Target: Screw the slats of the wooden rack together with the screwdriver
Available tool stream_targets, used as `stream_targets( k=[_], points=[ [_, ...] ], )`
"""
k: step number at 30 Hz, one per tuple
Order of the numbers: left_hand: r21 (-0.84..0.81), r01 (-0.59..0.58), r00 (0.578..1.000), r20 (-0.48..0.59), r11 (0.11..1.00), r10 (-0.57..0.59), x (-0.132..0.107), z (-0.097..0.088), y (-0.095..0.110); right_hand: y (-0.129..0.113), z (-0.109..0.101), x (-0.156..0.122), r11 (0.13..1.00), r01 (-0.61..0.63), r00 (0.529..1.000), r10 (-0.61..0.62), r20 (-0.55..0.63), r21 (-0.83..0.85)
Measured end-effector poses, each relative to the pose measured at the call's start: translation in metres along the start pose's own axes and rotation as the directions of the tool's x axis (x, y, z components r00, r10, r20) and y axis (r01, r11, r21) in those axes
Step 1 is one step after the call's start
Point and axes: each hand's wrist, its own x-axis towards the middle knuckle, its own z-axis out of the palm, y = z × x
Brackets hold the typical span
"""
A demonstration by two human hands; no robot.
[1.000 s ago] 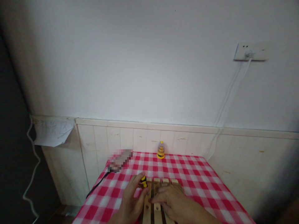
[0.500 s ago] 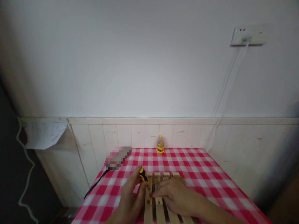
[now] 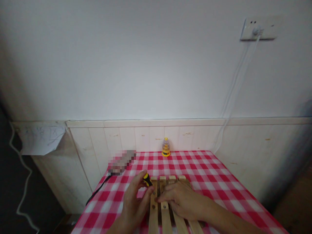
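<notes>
The person's left hand (image 3: 134, 198), low in the frame and just left of centre, has its grip closed on a small yellow-and-black screwdriver (image 3: 147, 179), thumb and fingers about the handle. The tool leans, its top toward the upper left, its lower end down by the thumb over the leftmost slat of a slatted wooden piece (image 3: 166, 224) at bottom centre; I can't make out whether the tip touches anything. The right hand (image 3: 181, 200) lies across the slats with fingers bent, its forearm running off to the lower right; whether that grip is clamped on anything, I cannot tell. Small round metal spots show on the two leftmost slats, near the fingers. The wood lies on a desk spread with a red-and-white checked cloth (image 3: 219, 195). At the desk's far edge, near the middle of the frame, stands a clear container (image 3: 166, 148) with a yellow base and tip. Left of it lies a pixelated object (image 3: 122, 162), a black strap (image 3: 98, 190) trailing toward the lower left. A sheet of paper (image 3: 42, 138) hangs at the left, and a wall socket (image 3: 259, 28) sits upper right, a white cable (image 3: 235, 78) dropping from its plug.
</notes>
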Motion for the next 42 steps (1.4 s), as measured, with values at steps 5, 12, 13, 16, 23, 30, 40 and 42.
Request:
stream_targets(
  k=[5, 12, 13, 16, 23, 30, 40, 42],
  points=[
    [0.002, -0.034, 0.999, 0.010, 0.999, 0.034, 0.008, -0.001, 0.009, -0.001, -0.001, 0.002, 1.000, 0.004, 1.000, -0.004, 0.018, 0.016],
    [-0.028, -0.036, 0.999, 0.028, 0.999, 0.036, 0.011, -0.001, 0.015, -0.003, -0.001, 0.002, 1.000, 0.002, 1.000, -0.001, 0.019, -0.010],
    [-0.030, -0.033, 0.999, 0.025, 0.999, 0.034, 0.010, -0.001, 0.014, -0.002, -0.001, 0.002, 1.000, 0.008, 1.000, -0.007, 0.019, -0.011],
    [-0.031, -0.015, 1.000, 0.026, 0.999, 0.016, 0.007, -0.001, 0.013, -0.001, -0.001, 0.002, 1.000, 0.002, 1.000, -0.002, 0.016, -0.008],
    [-0.047, 0.021, 1.000, 0.011, 0.999, -0.021, 0.003, 0.001, 0.009, -0.004, -0.003, 0.002, 1.000, -0.016, 0.999, 0.016, 0.030, -0.024],
    [-0.028, -0.038, 0.999, 0.019, 0.999, 0.038, 0.008, -0.003, 0.011, -0.002, -0.002, 0.001, 1.000, 0.020, 1.000, -0.021, 0.015, 0.015],
    [-0.001, -0.071, 0.997, 0.020, 0.997, 0.071, 0.007, -0.005, 0.006, -0.006, -0.003, 0.000, 1.000, 0.004, 1.000, -0.004, 0.015, 0.016],
    [-0.010, -0.050, 0.998, 0.029, 0.999, 0.051, 0.005, -0.005, 0.005, -0.006, -0.004, 0.000, 1.000, -0.014, 1.000, 0.014, 0.015, 0.010]
  ],
)
